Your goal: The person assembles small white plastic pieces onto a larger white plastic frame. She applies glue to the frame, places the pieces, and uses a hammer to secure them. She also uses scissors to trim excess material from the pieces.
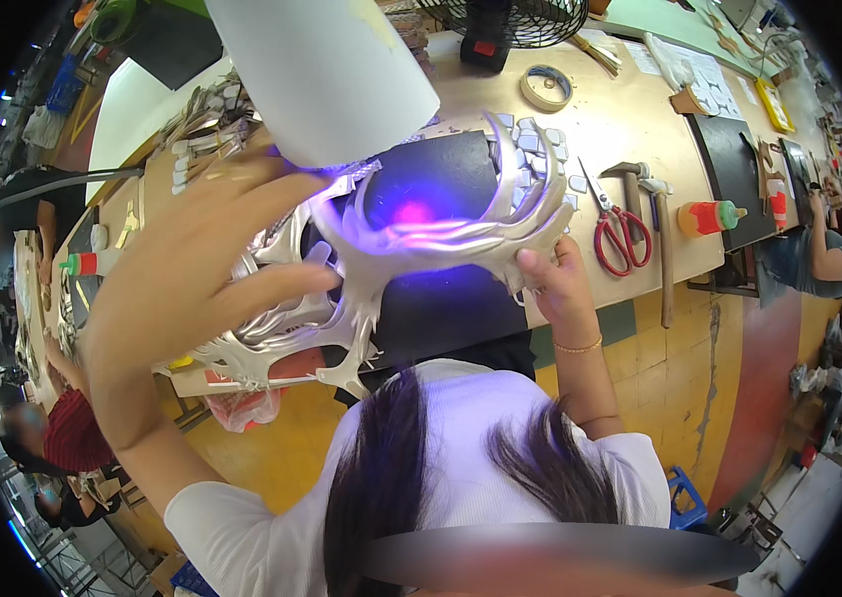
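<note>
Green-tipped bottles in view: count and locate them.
2: one bottle right of the scissors, another bottle left of the left hand. More may be hidden.

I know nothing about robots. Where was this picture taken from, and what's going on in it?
There's no machine at work here, just a person with two bare hands. A wide fisheye camera on their head looks down, so edges look bent.

The right hand holds a silvery, branching piece. The left hand is blurred beside it; whether it touches the piece, I can't tell. Violet light falls on the piece, near a big white cylinder.

On the table lie red-handled scissors, a hammer, a tape roll and small pale pieces.
</note>
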Motion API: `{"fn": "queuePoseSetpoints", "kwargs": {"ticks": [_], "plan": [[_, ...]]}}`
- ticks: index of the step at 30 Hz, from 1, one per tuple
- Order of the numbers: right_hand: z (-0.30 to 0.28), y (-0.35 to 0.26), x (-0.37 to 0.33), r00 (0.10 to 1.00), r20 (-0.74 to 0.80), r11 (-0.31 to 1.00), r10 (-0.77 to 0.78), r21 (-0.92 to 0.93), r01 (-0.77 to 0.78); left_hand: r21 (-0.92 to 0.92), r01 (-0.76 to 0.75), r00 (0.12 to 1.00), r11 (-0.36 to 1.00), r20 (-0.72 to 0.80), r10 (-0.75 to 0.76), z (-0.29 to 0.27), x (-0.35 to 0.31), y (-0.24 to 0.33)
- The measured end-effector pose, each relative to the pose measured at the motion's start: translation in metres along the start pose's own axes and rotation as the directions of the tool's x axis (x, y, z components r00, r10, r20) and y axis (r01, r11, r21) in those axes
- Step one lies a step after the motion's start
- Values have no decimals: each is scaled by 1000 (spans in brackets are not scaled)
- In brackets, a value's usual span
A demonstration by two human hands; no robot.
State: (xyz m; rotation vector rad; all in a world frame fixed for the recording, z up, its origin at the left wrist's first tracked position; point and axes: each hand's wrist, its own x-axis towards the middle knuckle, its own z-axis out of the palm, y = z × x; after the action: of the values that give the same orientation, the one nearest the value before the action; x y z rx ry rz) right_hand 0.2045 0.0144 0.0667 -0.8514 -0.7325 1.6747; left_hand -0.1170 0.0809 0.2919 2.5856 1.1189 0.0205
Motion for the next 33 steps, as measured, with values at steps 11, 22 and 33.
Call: {"fn": "queuePoseSetpoints", "kwargs": {"ticks": [11,22,33], "plan": [[30,29,12,999,-38,992,-18,124,23,-995,77,988,-60,84,-126,217,23,9],[48,54,-14,994,1,993,113,-34,-113,-649,-609,758,-455,-307,-576,216,49,23],[-70,-21,-13,994,-85,972,-76,-227,55,-728,-85,945,-680,158,-287,211,11,4]]}}
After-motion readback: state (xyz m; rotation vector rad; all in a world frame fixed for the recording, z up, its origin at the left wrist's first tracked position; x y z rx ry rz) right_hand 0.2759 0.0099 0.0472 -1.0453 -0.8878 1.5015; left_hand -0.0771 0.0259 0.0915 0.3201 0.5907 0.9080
